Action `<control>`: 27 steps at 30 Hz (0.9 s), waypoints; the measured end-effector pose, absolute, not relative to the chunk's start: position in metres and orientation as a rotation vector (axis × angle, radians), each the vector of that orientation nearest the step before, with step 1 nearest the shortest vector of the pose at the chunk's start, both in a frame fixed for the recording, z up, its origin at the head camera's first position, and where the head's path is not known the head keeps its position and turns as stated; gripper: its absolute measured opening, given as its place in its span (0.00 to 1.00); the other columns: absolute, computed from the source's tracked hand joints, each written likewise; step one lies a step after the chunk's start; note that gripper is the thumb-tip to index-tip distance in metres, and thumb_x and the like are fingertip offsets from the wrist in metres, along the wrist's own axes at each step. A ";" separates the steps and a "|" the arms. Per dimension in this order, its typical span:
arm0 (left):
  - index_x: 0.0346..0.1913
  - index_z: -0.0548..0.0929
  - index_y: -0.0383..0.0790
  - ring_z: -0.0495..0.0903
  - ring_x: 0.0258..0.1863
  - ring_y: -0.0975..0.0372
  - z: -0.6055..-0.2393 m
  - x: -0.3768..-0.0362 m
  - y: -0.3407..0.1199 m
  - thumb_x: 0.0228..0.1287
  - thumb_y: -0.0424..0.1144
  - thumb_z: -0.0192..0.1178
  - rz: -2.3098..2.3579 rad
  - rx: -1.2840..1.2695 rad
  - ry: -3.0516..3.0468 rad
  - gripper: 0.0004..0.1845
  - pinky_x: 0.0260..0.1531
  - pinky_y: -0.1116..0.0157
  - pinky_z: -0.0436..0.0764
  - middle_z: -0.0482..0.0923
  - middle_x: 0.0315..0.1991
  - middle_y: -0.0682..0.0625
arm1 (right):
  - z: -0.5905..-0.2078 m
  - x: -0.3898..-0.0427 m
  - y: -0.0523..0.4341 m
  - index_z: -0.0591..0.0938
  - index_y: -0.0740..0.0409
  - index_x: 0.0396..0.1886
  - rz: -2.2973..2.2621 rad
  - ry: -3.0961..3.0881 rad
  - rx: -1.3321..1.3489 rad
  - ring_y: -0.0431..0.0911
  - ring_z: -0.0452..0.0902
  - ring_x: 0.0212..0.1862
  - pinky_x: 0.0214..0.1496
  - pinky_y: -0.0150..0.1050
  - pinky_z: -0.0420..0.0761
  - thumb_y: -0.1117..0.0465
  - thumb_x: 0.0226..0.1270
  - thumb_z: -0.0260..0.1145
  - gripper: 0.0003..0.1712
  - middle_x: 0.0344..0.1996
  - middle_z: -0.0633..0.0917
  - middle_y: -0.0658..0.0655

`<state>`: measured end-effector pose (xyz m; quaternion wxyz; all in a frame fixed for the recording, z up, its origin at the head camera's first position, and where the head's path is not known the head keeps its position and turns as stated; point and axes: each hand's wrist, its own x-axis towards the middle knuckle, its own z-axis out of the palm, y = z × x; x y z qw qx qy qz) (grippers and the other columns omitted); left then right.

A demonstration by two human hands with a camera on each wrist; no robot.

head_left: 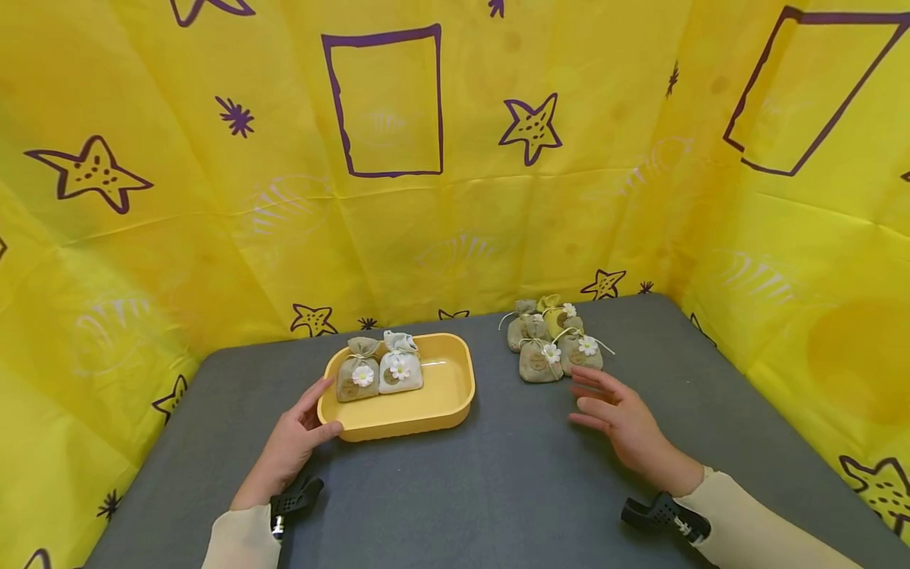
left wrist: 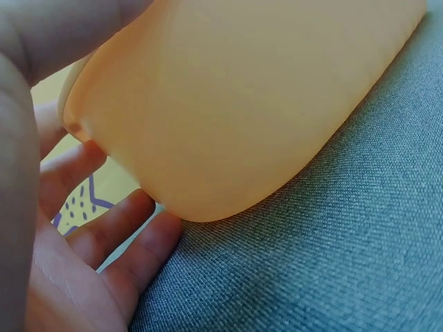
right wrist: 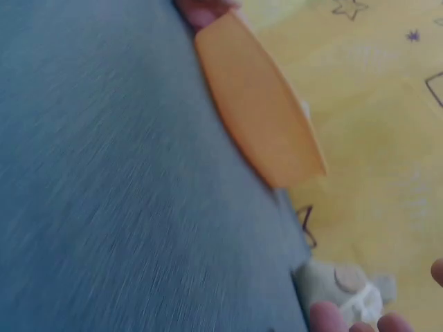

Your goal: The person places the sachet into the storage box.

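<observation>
A yellow oval tray (head_left: 398, 407) holds a tan drawstring sachet (head_left: 348, 381) and a white one (head_left: 408, 377) side by side at its left, each with a white flower. My left hand (head_left: 287, 442) grips the tray's left end, thumb at the front corner; the left wrist view shows fingertips (left wrist: 166, 228) against its outer wall. To the right, several more sachets (head_left: 538, 363) stand bunched together, beige and one yellowish. My right hand (head_left: 633, 427) is just in front of them, fingers spread and holding nothing. In the right wrist view its fingertips (right wrist: 327, 318) overlap a sachet (right wrist: 325, 283).
Both the tray and the sachets stand on a dark grey cloth-covered table (head_left: 455, 490). Yellow fabric (head_left: 398, 237) printed with purple starfish and frames hangs behind the table and along its sides. Each wrist wears a black camera mount (head_left: 664, 515).
</observation>
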<state>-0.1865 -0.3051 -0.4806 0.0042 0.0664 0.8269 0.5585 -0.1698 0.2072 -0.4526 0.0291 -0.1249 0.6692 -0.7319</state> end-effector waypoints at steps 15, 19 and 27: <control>0.79 0.58 0.45 0.57 0.73 0.44 -0.479 -0.185 -0.304 0.67 0.41 0.66 1.743 0.197 2.583 0.41 0.53 0.78 0.69 0.47 0.78 0.41 | -0.461 -0.156 0.263 0.68 0.59 0.72 -2.243 2.113 -0.221 0.39 0.72 0.61 0.51 0.47 0.82 0.67 0.76 0.58 0.27 0.66 0.64 0.65; 0.78 0.58 0.44 0.57 0.72 0.44 -0.478 -0.185 -0.304 0.67 0.40 0.66 1.748 0.197 2.581 0.41 0.53 0.77 0.69 0.47 0.78 0.40 | -0.466 -0.163 0.269 0.64 0.57 0.74 -2.259 2.072 -0.148 0.43 0.68 0.63 0.52 0.47 0.82 0.66 0.76 0.59 0.30 0.71 0.54 0.72; 0.79 0.58 0.46 0.57 0.73 0.44 -0.478 -0.184 -0.304 0.68 0.40 0.66 1.754 0.206 2.572 0.41 0.53 0.77 0.69 0.47 0.78 0.41 | -0.469 -0.191 0.275 0.50 0.63 0.79 -2.243 2.018 -0.143 0.64 0.48 0.71 0.55 0.49 0.80 0.62 0.77 0.59 0.40 0.74 0.46 0.71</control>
